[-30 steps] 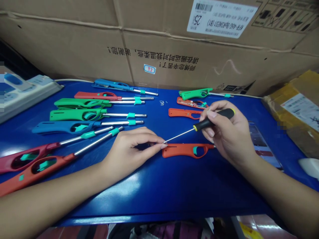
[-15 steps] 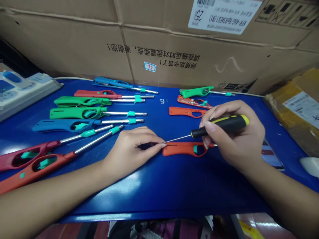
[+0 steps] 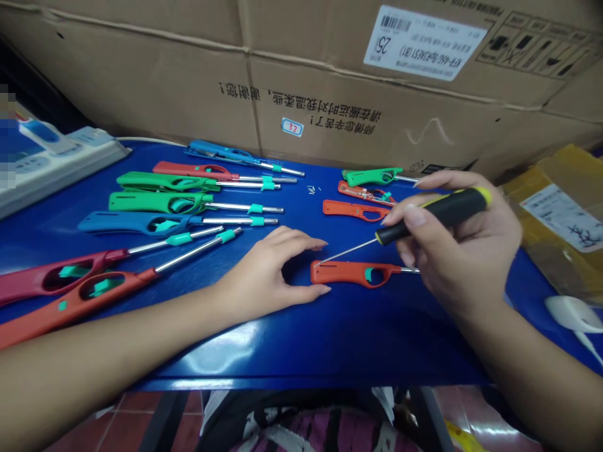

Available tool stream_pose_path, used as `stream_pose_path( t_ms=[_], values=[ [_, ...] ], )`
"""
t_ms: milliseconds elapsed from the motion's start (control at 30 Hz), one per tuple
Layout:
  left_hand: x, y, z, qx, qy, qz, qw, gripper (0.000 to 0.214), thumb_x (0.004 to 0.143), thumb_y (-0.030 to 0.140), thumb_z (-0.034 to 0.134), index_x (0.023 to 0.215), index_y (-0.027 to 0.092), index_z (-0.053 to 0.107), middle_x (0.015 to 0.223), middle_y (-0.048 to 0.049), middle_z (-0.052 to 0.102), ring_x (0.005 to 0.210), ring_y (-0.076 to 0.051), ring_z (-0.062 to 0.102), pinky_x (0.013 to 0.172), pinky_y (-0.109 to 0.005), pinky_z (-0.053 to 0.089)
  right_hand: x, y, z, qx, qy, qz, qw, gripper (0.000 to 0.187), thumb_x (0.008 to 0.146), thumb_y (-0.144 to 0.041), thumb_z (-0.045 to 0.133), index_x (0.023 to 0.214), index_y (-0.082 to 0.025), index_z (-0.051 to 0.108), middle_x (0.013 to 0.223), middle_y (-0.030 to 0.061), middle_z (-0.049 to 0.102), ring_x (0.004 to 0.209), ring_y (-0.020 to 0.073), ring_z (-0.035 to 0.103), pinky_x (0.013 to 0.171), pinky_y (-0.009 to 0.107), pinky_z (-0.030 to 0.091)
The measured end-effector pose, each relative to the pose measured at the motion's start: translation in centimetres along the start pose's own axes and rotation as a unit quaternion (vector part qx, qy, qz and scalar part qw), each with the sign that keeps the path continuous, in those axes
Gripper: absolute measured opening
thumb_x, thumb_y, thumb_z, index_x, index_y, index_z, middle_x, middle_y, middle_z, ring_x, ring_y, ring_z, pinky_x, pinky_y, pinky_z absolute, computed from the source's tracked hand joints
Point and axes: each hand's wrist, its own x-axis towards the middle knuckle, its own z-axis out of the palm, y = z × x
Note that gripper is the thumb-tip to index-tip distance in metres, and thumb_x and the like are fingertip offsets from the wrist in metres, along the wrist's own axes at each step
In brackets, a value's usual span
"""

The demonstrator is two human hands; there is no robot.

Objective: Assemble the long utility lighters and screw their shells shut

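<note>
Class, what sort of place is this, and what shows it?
Probably a small assembly or repair workspace: long-necked lighters lie on a blue table, and the right hand holds a screwdriver.

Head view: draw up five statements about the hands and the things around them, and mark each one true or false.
1. The right hand holds a screwdriver. True.
2. The left hand has its thumb and index finger pressed together. False: they are spread apart.
3. The screwdriver points toward the left end of the orange lighter lying between the hands. True.
4. A power strip lies at the right edge of the picture. False: it is at the left.
5. The cardboard box behind the table bears a white label. True.
</note>
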Motion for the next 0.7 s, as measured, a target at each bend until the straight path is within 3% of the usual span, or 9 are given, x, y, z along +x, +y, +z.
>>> stream_pose_path(
  t_ms=[133, 200, 300, 467, 700],
  values=[
    [0.0, -0.4, 0.3, -0.003, -0.025, 0.012, 1.0, 0.042, 0.086, 0.029, 0.087, 0.125, 0.02, 0.073, 0.115, -0.0059, 0.078, 0.107, -0.024, 0.07, 0.099, -0.04, 0.056, 1.4, -0.8, 0.8, -0.083, 0.012, -0.065, 0.994, 0.013, 0.095, -0.033, 0.08, 0.098, -0.027, 0.069, 0.079, -0.0008, 0.075, 0.052, 0.0127, 0.062, 0.044, 0.029, 0.048],
    [0.1, -0.4, 0.3, -0.005, -0.033, 0.017, 0.999, 0.036, 0.088, 0.024, 0.083, 0.123, 0.019, 0.074, 0.114, -0.0053, 0.079, 0.106, -0.023, 0.07, 0.098, -0.038, 0.055, 2.0, -1.1, 1.5, -0.102, -0.011, -0.164, 0.981, 0.019, 0.091, -0.035, 0.084, 0.088, -0.027, 0.067, 0.072, -0.0033, 0.069, 0.054, 0.0141, 0.066, 0.045, 0.029, 0.051],
    [0.0, -0.3, 0.3, -0.01, -0.038, 0.02, 0.999, 0.032, 0.089, 0.022, 0.082, 0.12, 0.018, 0.075, 0.111, -0.0049, 0.079, 0.105, -0.023, 0.07, 0.096, -0.037, 0.055, 2.5, -1.0, 2.5, -0.118, -0.031, -0.223, 0.967, 0.02, 0.09, -0.034, 0.084, 0.084, -0.027, 0.066, 0.071, -0.0033, 0.065, 0.057, 0.0172, 0.068, 0.052, 0.035, 0.057],
    [0.1, -0.3, 0.3, -0.019, -0.041, 0.022, 0.999, 0.031, 0.088, 0.024, 0.086, 0.116, 0.018, 0.077, 0.108, -0.0046, 0.079, 0.102, -0.023, 0.07, 0.094, -0.038, 0.055, 2.4, -0.5, 3.4, -0.158, -0.063, -0.247, 0.954, 0.016, 0.094, -0.031, 0.076, 0.085, -0.029, 0.063, 0.072, -0.0035, 0.064, 0.056, 0.0172, 0.064, 0.053, 0.036, 0.055],
    [0.3, -0.5, 0.4, -0.03, -0.046, 0.016, 0.998, 0.03, 0.088, 0.025, 0.087, 0.116, 0.02, 0.08, 0.106, -0.0042, 0.076, 0.101, -0.022, 0.069, 0.094, -0.037, 0.055, 2.5, 0.4, 2.9, -0.144, -0.081, -0.261, 0.951, 0.021, 0.095, -0.035, 0.077, 0.083, -0.028, 0.061, 0.067, -0.0037, 0.063, 0.053, 0.0152, 0.062, 0.049, 0.033, 0.049]
  ],
)
